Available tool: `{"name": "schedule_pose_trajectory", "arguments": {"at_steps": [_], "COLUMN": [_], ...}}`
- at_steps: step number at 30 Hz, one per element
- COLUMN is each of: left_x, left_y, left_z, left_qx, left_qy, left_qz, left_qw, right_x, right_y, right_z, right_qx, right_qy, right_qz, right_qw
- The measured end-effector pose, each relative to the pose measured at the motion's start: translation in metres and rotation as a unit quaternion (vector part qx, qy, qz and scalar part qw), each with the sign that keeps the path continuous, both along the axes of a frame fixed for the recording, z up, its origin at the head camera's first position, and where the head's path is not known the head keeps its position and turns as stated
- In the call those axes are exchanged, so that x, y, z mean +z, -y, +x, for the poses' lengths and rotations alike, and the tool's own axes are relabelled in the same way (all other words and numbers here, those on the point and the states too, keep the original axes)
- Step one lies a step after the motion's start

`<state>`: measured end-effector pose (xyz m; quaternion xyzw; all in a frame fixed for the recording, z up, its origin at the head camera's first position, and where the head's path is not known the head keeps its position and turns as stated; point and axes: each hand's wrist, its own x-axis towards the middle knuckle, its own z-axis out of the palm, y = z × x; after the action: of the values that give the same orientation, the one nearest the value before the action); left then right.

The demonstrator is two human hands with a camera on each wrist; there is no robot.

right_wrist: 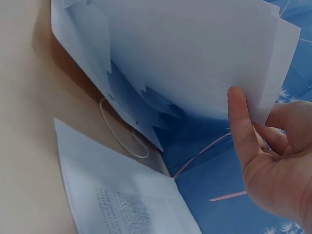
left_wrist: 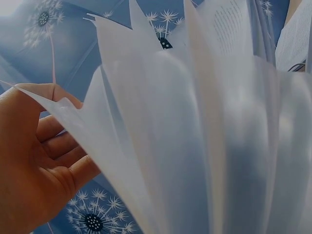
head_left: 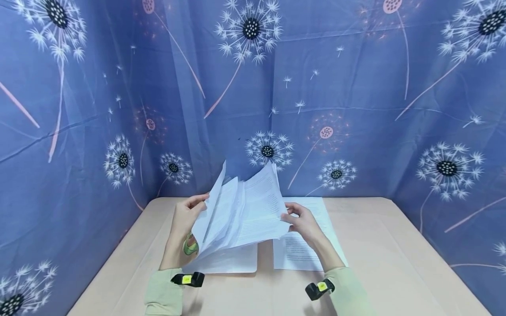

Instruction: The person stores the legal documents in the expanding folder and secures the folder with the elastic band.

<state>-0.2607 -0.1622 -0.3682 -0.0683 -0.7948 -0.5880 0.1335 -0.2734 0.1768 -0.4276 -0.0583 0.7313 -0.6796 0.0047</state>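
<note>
A fanned bundle of printed paper sheets (head_left: 261, 206) is raised and tilted above the table. On its left side, my left hand (head_left: 186, 217) pinches the edge of an outer leaf; in the left wrist view several translucent, plastic-looking leaves (left_wrist: 161, 122) spread out beside that hand. My right hand (head_left: 302, 221) grips the sheets' right edge, with one finger lying along the paper in the right wrist view. Below the bundle, a white flat piece with a rounded corner (head_left: 233, 262) lies on the table. How the leaves join is hidden.
Printed paper (head_left: 298, 254) lies on the beige table (head_left: 375, 245), under the right forearm. A small green item (head_left: 190, 246) shows by the left wrist. In the right wrist view a thin white cord (right_wrist: 116, 137) loops below the sheets. Blue dandelion-patterned cloth (head_left: 356, 87) surrounds the table.
</note>
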Motion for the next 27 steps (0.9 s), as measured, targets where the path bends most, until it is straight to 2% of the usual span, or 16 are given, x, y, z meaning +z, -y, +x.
{"name": "schedule_pose_trajectory", "arguments": {"at_steps": [3,7,17,22,27], "left_x": [0.005,0.005,0.003,-0.009,-0.024], "left_y": [-0.001,0.000,-0.001,0.003,0.008], "left_z": [0.005,0.005,0.004,-0.007,-0.019], "left_qx": [0.000,-0.006,-0.001,0.001,0.001], "left_qy": [-0.004,-0.009,-0.001,0.003,-0.014], "left_qz": [-0.001,-0.004,0.001,0.010,0.012], "left_qw": [1.0000,0.9999,1.0000,0.9999,0.9998], "right_x": [0.005,0.008,0.002,0.001,-0.003], "right_y": [-0.002,-0.004,0.010,0.016,0.023], "right_z": [0.002,0.005,0.006,0.007,0.007], "right_qx": [0.008,0.015,0.023,0.025,0.027], "right_qy": [-0.004,0.000,0.008,0.003,0.005], "right_qz": [0.011,0.023,0.008,0.010,-0.004], "right_qw": [0.9999,0.9996,0.9997,0.9996,0.9996]}}
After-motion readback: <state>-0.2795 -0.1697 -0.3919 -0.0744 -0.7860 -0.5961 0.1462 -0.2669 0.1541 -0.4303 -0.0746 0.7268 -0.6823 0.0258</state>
